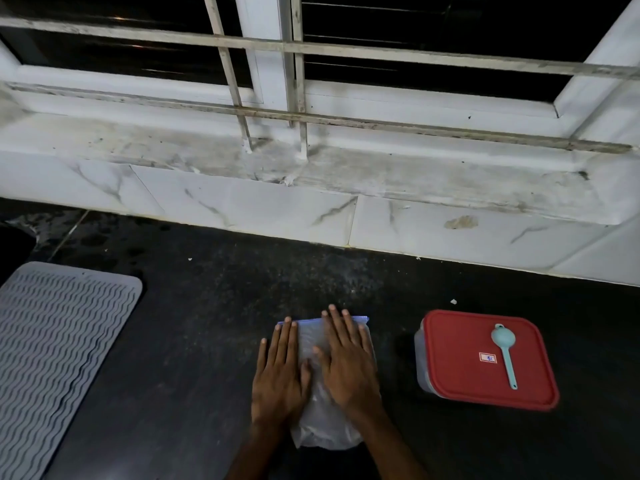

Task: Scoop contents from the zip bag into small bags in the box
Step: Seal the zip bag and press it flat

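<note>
A clear zip bag (323,424) with a blue zip strip along its far edge lies flat on the dark counter. My left hand (280,375) presses on its left side with straight fingers. My right hand (348,362) lies flat on its right side, fingers straight and spread. To the right stands a plastic box (460,368) closed by a red lid with a small label. A light blue scoop (505,351) rests on that lid, bowl at the far end. The small bags are hidden.
A grey ribbed mat (59,348) lies at the left edge of the counter (214,341). White marble tiles (277,209) and a dusty window sill with metal bars run along the back.
</note>
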`<state>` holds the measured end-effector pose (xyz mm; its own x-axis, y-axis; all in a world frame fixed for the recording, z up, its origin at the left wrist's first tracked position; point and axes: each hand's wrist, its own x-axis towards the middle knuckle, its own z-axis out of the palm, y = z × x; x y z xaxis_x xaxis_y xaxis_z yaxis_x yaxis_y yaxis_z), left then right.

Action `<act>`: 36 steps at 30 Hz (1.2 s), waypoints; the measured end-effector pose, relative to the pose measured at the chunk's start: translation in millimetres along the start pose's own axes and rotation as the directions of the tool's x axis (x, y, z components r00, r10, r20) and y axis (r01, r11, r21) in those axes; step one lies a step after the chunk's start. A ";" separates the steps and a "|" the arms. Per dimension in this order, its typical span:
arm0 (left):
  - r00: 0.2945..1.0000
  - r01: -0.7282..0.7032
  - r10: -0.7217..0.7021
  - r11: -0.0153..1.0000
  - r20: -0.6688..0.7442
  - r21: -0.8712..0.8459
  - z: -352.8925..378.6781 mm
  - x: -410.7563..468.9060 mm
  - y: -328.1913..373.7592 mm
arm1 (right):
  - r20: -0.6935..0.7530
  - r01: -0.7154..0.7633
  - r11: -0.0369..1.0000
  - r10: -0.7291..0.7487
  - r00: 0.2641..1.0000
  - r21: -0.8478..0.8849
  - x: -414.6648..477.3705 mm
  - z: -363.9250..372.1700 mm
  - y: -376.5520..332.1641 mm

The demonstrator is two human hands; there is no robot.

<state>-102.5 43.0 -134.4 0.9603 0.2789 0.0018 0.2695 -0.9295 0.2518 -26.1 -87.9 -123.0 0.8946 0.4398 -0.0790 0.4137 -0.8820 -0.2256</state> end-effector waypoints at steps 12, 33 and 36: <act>0.999 0.008 -0.011 0.994 -0.032 -0.105 -11.9 -10.0 22.9 | -0.030 -0.051 0.999 0.051 0.998 0.002 -25.4 6.6 -9.0; 0.998 0.033 -0.033 0.999 0.051 0.002 1.7 19.7 19.1 | -0.086 -0.221 0.974 0.225 0.971 0.052 0.2 12.6 7.9; 0.998 0.047 -0.048 0.998 0.034 0.028 -0.5 30.2 20.1 | -0.105 -0.225 0.973 0.230 0.967 0.058 10.0 8.8 6.5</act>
<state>-68.1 32.9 -128.7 0.9480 0.3152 -0.0434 0.3167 -0.9217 0.2241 -16.0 -87.8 -133.8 0.9785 0.2047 -0.0259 0.1913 -0.9470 -0.2579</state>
